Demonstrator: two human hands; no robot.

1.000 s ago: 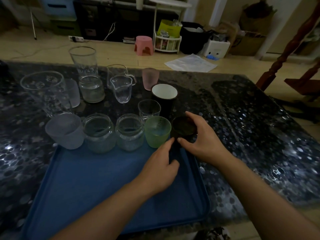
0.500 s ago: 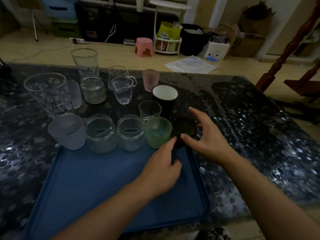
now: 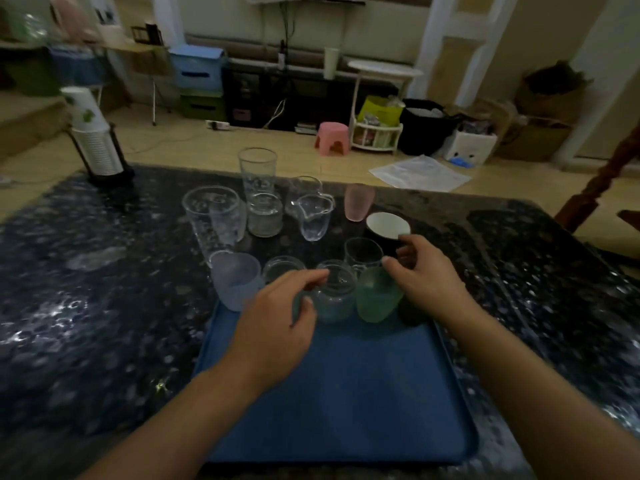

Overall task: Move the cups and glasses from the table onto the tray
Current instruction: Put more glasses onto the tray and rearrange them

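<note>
Cups (image 3: pixel 375 294) line the tray's (image 3: pixel 346 393) far edge; near half bare.

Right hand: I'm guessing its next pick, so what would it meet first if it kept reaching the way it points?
Probably the small clear glass just beyond the right hand; depth is unclear.

A home: pink stool (image 3: pixel 331 134), storage boxes (image 3: pixel 197 69), cluttered floor.
</note>
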